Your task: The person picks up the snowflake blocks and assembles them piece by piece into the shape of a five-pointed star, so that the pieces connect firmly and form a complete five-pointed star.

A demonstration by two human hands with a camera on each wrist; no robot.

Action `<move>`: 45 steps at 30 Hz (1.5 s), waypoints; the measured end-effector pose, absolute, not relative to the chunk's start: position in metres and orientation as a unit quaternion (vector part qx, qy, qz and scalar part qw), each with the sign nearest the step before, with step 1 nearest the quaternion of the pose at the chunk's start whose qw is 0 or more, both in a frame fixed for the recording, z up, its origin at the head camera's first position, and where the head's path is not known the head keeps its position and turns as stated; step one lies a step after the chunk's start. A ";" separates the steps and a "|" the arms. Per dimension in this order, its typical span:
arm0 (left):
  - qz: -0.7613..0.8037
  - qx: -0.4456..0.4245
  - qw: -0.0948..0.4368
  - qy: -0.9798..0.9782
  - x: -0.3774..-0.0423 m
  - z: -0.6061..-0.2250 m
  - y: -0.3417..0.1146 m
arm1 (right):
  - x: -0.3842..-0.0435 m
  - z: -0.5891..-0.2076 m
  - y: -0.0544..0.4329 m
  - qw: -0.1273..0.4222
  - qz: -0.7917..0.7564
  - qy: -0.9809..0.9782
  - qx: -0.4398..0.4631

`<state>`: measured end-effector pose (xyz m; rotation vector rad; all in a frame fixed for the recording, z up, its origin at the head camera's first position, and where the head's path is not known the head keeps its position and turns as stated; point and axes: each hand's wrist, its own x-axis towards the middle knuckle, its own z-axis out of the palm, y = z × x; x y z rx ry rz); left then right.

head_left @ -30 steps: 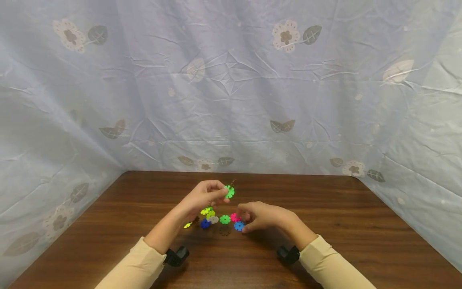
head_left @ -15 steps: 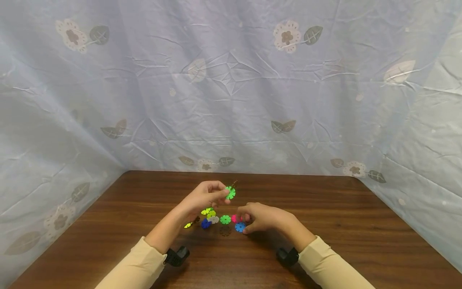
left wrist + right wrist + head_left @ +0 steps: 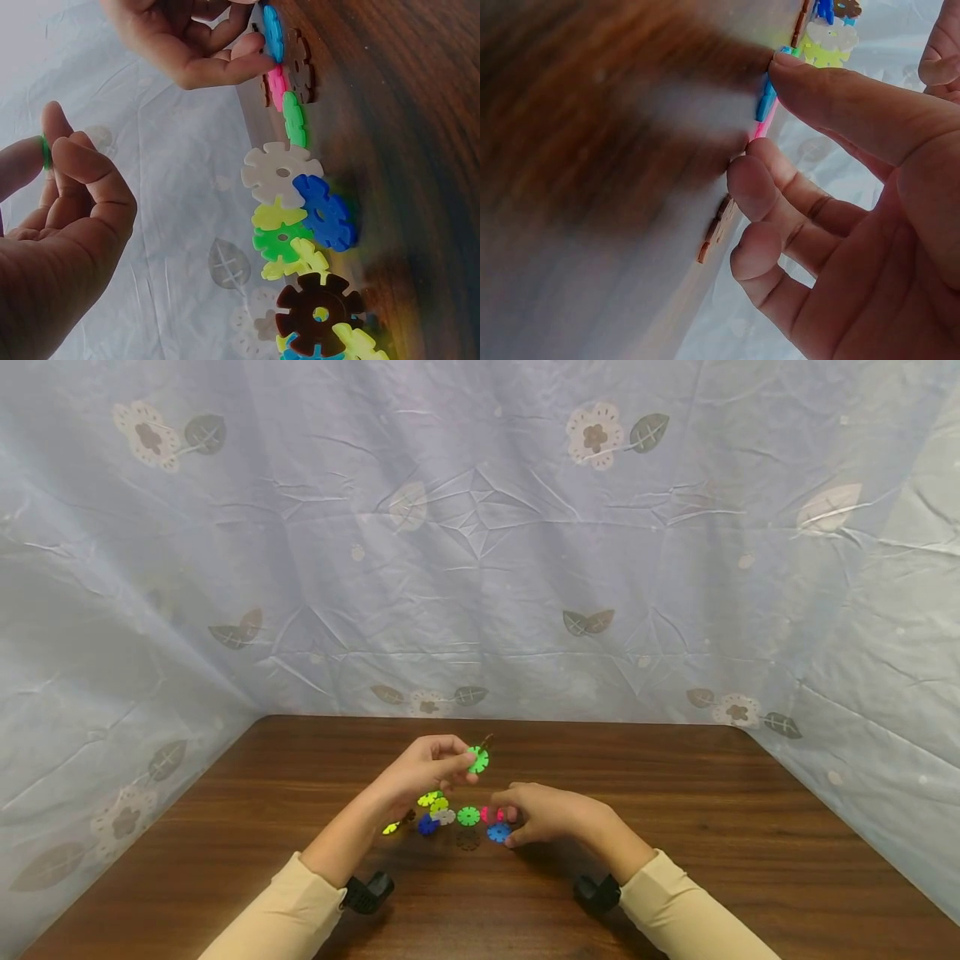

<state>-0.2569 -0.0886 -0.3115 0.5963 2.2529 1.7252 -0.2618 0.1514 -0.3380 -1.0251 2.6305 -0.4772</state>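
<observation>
My left hand (image 3: 423, 768) pinches a green notched plastic disc (image 3: 478, 760) above the table, between thumb and fingers. A brown piece (image 3: 487, 742) stands out from the disc's upper edge; its joint is too small to make out. In the left wrist view, the held disc (image 3: 46, 152) shows only as a thin green edge. My right hand (image 3: 547, 810) rests low over the table with loosely bent fingers. Its thumb touches the edge of a blue disc (image 3: 498, 832), and the forefinger lies over a pink disc (image 3: 486, 814), partly hiding it.
Between the hands lie a green disc (image 3: 468, 816) and a brown one (image 3: 468, 840). A white disc (image 3: 281, 174), a dark blue one (image 3: 324, 214), another brown one (image 3: 319, 315) and several yellow and green ones cluster on the left. A patterned curtain (image 3: 480, 568) stands behind the table (image 3: 637, 760).
My right hand has settled slightly lower, its forefinger covering more of the pink disc. The left hand keeps the green disc in nearly the same place.
</observation>
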 end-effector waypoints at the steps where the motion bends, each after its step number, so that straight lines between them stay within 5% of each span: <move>1: 0.591 0.204 0.121 0.771 -0.257 -0.311 -0.088 | -0.262 -0.338 0.151 0.139 -0.166 0.911 -0.352; 45: 0.597 0.200 0.129 0.766 -0.256 -0.315 -0.087 | -0.266 -0.339 0.159 0.110 -0.227 0.893 -0.374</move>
